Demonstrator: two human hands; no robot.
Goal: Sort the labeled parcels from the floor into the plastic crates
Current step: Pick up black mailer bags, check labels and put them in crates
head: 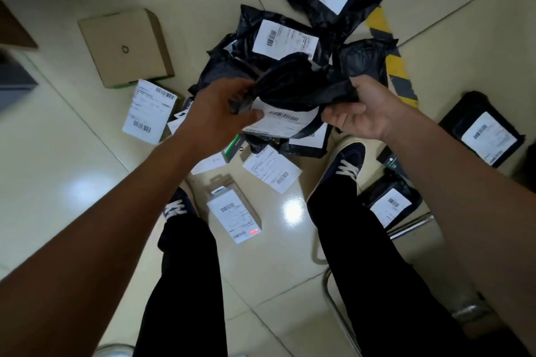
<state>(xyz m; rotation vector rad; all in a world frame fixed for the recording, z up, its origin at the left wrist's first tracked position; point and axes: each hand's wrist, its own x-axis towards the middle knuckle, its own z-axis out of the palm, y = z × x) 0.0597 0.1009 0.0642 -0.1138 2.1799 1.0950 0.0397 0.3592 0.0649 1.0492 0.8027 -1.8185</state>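
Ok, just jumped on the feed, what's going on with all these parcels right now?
A person is holding a black poly-bag parcel above the pile on the floor, the left hand gripping one end and the right hand the other, its white label facing them. More black bags, a brown cardboard box and small labeled boxes lie around their feet. No crate is in view.

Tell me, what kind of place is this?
Probably a parcel sorting room or small warehouse. Black mailer bags with barcode labels are heaped on a tiled floor, yellow-and-black hazard tape marks the floor, and both hands hold one labeled parcel.
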